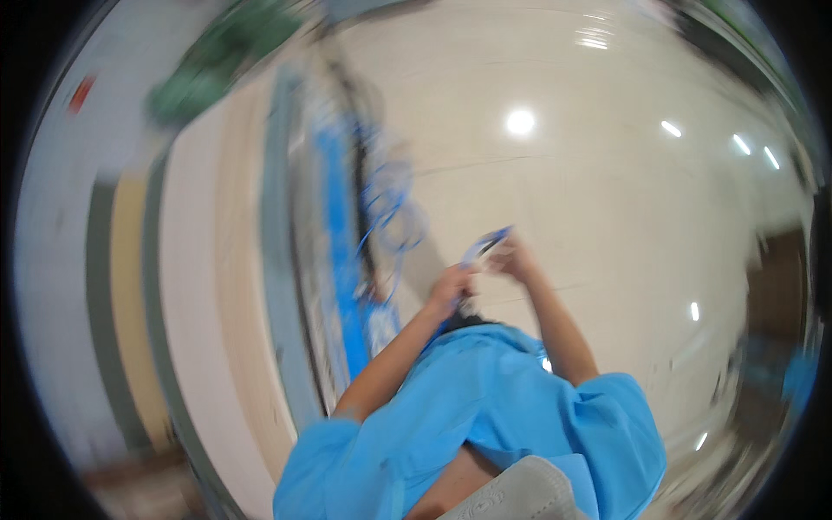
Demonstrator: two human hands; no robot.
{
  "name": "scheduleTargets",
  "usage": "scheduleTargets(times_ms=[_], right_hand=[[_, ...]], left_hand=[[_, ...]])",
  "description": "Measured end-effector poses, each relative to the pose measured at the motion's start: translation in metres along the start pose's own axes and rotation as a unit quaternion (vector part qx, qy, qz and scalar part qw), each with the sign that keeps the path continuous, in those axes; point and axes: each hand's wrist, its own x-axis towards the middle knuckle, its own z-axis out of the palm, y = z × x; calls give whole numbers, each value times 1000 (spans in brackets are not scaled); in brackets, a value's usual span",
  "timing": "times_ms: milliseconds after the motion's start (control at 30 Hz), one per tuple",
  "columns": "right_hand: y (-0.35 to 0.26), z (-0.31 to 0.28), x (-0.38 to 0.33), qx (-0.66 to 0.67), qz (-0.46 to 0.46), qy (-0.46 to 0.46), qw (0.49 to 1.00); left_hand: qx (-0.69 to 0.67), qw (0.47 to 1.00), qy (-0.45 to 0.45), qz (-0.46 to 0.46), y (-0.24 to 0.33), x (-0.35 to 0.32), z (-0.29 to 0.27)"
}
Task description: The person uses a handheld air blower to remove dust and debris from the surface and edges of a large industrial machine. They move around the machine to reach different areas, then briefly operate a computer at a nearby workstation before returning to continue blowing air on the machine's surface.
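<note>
In front of my body, over the pale floor, my left hand [452,287] is closed around something blurred. A blue cord-like loop [472,252] rises from it toward my right hand [515,259]. The right hand, a little higher and to the right, pinches the other end of this blue cord, where a small dark and whitish part shows. Motion blur hides what that part is. To the left of my hands hang loose coils of thin blue cord [397,208]; whether they join the held cord, I cannot tell.
A long bench with a pale top [208,286] runs along my left, with a blue strip [340,251] on its near side. Dark cables [360,165] hang along it. Green bundled material [225,56] lies at the far left. A brown box-like shape [776,295] stands at the right.
</note>
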Motion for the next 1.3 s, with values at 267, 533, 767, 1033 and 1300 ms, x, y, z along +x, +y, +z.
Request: scheduleTargets(times_ms=[267, 533, 767, 1033, 1300], right_hand=[[29, -82, 10, -314, 38, 149, 937], [25, -206, -64, 55, 1, 455, 889], [95, -241, -70, -431, 207, 439, 761], [-112, -375, 56, -266, 114, 443, 848], [-579, -503, 68, -607, -112, 572, 540]], left_hand=[[-27, 943, 151, -296, 39, 232, -102], [230, 916, 184, -273, 222, 430, -191], [268, 869, 381, -167, 292, 560, -137], [439, 848, 56, -290, 154, 664, 96], [510, 795, -324, -44, 80, 758, 510]])
